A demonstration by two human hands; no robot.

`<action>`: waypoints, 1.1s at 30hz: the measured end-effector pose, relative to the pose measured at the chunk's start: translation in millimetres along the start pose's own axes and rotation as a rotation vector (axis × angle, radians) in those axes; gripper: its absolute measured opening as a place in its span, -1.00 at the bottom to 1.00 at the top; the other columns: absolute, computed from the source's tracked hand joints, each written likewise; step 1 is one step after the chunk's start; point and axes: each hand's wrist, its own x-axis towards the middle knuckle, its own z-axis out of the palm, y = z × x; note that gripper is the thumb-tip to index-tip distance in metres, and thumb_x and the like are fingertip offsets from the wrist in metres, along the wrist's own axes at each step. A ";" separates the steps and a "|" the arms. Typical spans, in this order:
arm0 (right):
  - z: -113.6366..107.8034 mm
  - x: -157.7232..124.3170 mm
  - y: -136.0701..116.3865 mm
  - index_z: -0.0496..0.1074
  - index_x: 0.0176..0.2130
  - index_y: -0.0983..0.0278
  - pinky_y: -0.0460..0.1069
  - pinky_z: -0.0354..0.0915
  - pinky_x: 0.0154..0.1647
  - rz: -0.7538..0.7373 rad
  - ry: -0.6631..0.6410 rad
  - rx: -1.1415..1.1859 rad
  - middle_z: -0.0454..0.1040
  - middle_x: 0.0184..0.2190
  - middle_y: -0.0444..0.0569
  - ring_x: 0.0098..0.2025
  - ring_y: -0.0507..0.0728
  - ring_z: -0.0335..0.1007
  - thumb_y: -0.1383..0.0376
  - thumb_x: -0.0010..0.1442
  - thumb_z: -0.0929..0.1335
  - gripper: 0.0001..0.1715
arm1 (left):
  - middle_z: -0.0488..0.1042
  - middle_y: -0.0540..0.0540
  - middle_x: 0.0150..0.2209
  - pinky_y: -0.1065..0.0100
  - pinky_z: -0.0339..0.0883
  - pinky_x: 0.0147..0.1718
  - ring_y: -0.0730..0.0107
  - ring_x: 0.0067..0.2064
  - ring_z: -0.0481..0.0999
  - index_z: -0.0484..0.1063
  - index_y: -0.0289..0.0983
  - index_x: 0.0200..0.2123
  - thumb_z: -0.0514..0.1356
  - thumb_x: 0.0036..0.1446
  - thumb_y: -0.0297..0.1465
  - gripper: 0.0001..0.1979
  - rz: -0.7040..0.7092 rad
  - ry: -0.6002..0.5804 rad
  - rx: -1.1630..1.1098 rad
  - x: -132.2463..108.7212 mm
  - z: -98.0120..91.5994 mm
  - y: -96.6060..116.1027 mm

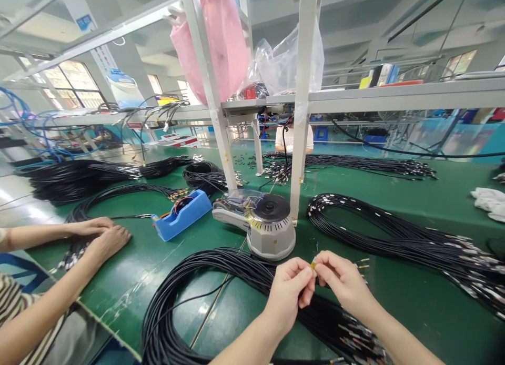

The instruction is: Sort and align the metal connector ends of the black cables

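My left hand (290, 289) and my right hand (343, 281) meet at the fingertips over a coil of black cables (165, 302). Between their pinched fingers is a small yellow piece (313, 265), mostly covered by the fingers. Which part each hand grips is hard to make out. The cable ends with pale and metallic tips (359, 336) spread out below my right hand. Just beyond my hands stands a round white tape dispenser (272, 236) with a black disc on top.
A blue tape holder (183, 215) sits left of the dispenser. Another person's hands (104, 239) rest on cables at the left. More cable bundles (371, 225) lie right and behind. White shelf posts (302, 107) rise from the green table (130, 281). Another person sits beyond.
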 end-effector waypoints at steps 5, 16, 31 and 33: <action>2.3 0.8 13.0 0.34 -0.42 0.25 -0.08 0.16 -0.53 0.081 -0.015 0.104 0.27 -0.63 -0.20 -0.57 0.03 0.22 0.16 0.18 0.25 -0.76 | 0.25 0.07 -0.68 0.52 -0.22 -0.77 0.68 -0.74 0.08 0.29 -0.35 -0.53 0.20 0.01 -0.27 -0.74 -0.071 -0.036 -0.009 2.4 -3.4 1.5; -4.0 0.4 9.5 0.43 -0.18 0.18 -0.05 0.28 -0.35 0.017 -0.147 0.423 0.31 -0.34 -0.11 -0.37 0.05 0.31 0.25 0.11 0.35 -0.78 | 0.15 0.11 -0.71 0.50 -0.19 -0.74 0.67 -0.73 0.06 0.26 -0.34 -0.56 0.17 0.04 -0.23 -0.69 -0.018 -0.080 0.028 1.7 -3.8 2.1; -2.3 2.1 6.2 0.28 -0.55 0.26 -0.10 0.13 -0.54 0.049 -0.033 0.090 0.25 -0.65 -0.21 -0.59 0.00 0.19 0.22 0.17 0.27 -0.71 | 0.19 0.12 -0.72 0.50 -0.17 -0.72 0.65 -0.71 0.07 0.25 -0.31 -0.54 0.23 -0.07 -0.29 -0.76 -0.082 0.000 0.170 2.3 -6.1 3.9; -4.2 2.6 6.8 0.30 -0.53 0.27 -0.09 0.18 -0.48 0.074 -0.093 0.147 0.30 -0.64 -0.19 -0.56 0.01 0.24 0.21 0.18 0.25 -0.71 | 0.18 0.12 -0.73 0.50 -0.23 -0.73 0.66 -0.73 0.04 0.26 -0.32 -0.54 0.25 -0.09 -0.30 -0.76 -0.127 -0.029 0.046 4.7 -9.6 3.6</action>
